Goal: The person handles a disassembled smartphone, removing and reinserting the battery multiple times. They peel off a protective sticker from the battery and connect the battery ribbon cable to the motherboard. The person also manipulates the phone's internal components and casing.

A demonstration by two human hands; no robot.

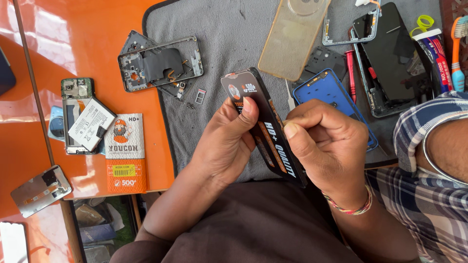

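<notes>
- We see the left hand (225,141) gripping the black flat package (263,127) from its left edge, thumb pressed on the face.
- The right hand (325,144), fingers clenched, pinches the package's right edge; perhaps a tab, though the fingers hide it.
- The package is held tilted above the grey mat (229,44), near a blue phone frame (327,90).

Head camera looks steeply down, close over the workbench (97,29).

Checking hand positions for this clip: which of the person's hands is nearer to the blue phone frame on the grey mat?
Right. The right hand overlaps the blue phone frame, covering its lower part; the left hand sits farther left, across the black package both hands hold.
</notes>
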